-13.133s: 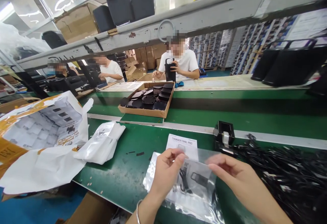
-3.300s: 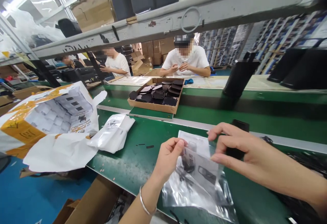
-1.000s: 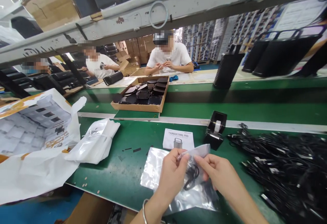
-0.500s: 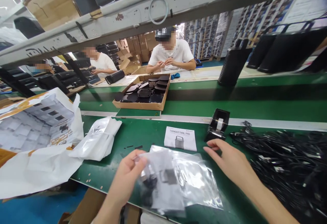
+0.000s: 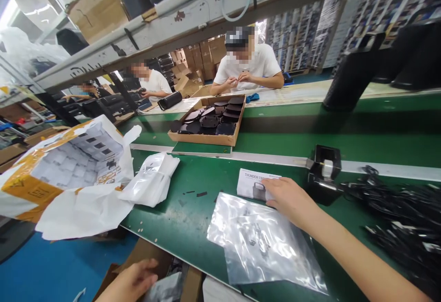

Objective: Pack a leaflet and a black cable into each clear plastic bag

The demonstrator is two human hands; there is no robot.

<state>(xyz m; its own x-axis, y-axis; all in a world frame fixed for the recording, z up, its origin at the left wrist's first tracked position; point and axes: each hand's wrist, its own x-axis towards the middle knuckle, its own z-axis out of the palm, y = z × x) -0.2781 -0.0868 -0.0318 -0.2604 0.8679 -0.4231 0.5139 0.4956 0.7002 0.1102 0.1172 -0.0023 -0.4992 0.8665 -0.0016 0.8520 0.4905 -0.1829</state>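
One right hand (image 5: 288,197) on booklet (image 5: 251,185), grip unclear — left hand (image 5: 132,280) over carton (image 5: 192,284), loosely spread

right hand (image 5: 289,197) touches a printed booklet (image 5: 248,184), left hand (image 5: 134,278) hangs over a carton (image 5: 193,283).

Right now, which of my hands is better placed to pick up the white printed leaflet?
Your right hand, I'd say: it reaches over the right end of the leaflet. Your left hand is down by the cardboard box, well away from it.
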